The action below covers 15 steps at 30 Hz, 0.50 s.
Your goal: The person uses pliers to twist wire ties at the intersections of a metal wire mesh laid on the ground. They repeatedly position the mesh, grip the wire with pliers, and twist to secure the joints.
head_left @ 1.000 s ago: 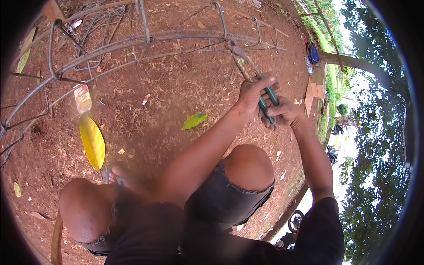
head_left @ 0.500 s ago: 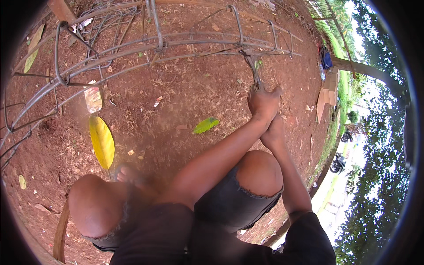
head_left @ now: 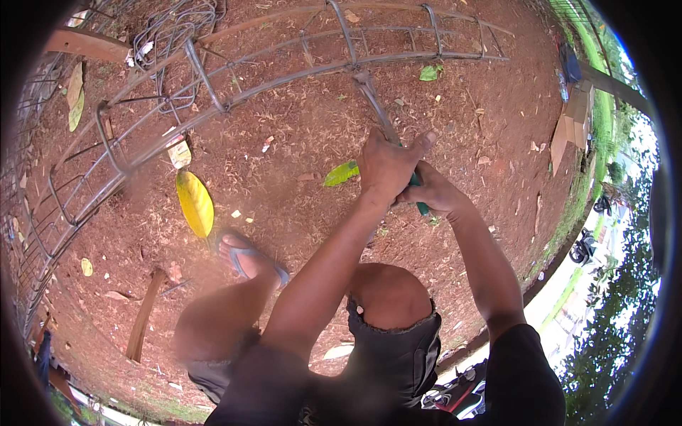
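A long cage of steel reinforcing bars point(head_left: 277, 84), with bent square stirrups, curves across the upper part of the view. Both my hands are closed on a pair of pincers point(head_left: 379, 110) with green grips, whose metal head meets the nearest bar. My left hand point(head_left: 386, 165) wraps the handles closer to the head. Just behind it, my right hand point(head_left: 438, 190) grasps the green end of the grips. The bar end inside the pincers' jaws is too small to make out.
Bundled wire loops point(head_left: 174, 42) lie beyond the cage. A wooden stake point(head_left: 145, 316) stands left of my bent legs. Yellow leaf point(head_left: 195, 204) and green leaf point(head_left: 342, 173) rest on red soil. Cardboard point(head_left: 572, 124) lies at the right.
My hands and the pincers have shifted left along the cage. The right hand has come away from the left wrist area, and the green grips now show. My left foot has come into view.
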Motion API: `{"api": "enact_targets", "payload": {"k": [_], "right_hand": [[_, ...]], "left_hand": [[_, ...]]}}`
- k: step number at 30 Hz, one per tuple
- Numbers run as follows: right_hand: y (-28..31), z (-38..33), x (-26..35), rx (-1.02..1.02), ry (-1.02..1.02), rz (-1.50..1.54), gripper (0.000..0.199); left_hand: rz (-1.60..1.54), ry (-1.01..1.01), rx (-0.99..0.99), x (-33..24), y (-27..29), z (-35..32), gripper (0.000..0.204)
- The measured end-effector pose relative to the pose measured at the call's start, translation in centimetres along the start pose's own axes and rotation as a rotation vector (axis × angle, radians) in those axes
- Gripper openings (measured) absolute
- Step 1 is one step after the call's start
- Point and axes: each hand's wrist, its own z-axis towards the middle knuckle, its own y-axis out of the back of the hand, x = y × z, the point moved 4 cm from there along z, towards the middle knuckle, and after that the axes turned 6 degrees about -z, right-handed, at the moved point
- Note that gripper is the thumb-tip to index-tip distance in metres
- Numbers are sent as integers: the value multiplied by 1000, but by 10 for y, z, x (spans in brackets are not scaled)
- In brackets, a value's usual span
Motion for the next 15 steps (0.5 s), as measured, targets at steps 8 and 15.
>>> {"api": "enact_targets", "payload": {"k": [8,15], "right_hand": [[-55,-54,46,94,-20,729,61],[-132,-250,78,409,-15,381,62]], "left_hand": [[-333,96,-105,-37,78,-111,52],[-301,142,65,-94,155,-251,43]]}}
